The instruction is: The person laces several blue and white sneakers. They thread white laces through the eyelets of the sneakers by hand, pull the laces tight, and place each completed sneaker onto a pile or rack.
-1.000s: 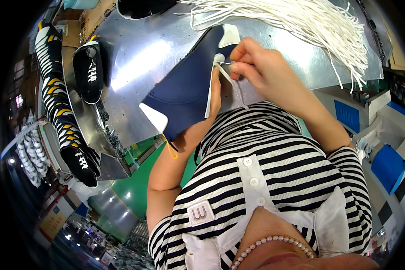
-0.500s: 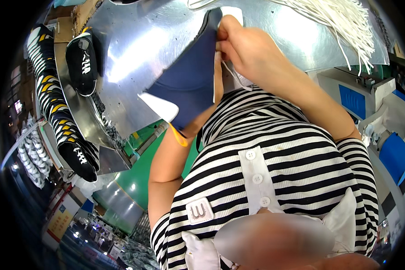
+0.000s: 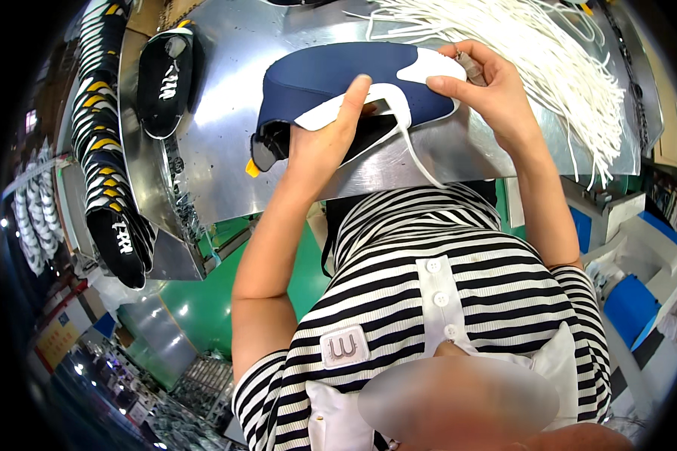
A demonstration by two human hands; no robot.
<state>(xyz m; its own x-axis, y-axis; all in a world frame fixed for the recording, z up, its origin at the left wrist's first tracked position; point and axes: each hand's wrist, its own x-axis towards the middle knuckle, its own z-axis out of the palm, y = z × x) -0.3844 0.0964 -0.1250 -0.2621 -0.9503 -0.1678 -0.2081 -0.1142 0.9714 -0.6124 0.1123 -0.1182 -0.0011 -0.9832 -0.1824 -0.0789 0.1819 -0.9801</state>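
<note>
Far left I see a row of black-and-yellow shoe uppers [image 3: 105, 150] lined along the steel bench [image 3: 226, 150], out of the way. My left hand [image 3: 325, 143] clamps the navy-and-white shoe upper [image 3: 338, 75] by its opening, holding it steady, while my right hand [image 3: 489, 94] pinches the toe end and a white lace [image 3: 410, 146] (threading, I judge). Spare white laces [image 3: 549, 52] lie heaped just right.

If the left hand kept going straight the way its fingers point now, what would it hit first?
Probably the navy shoe upper that the left hand already grips: its fingers point up across the white eyelet panel. Past that lies bare metal table; depth is uncertain.
</note>
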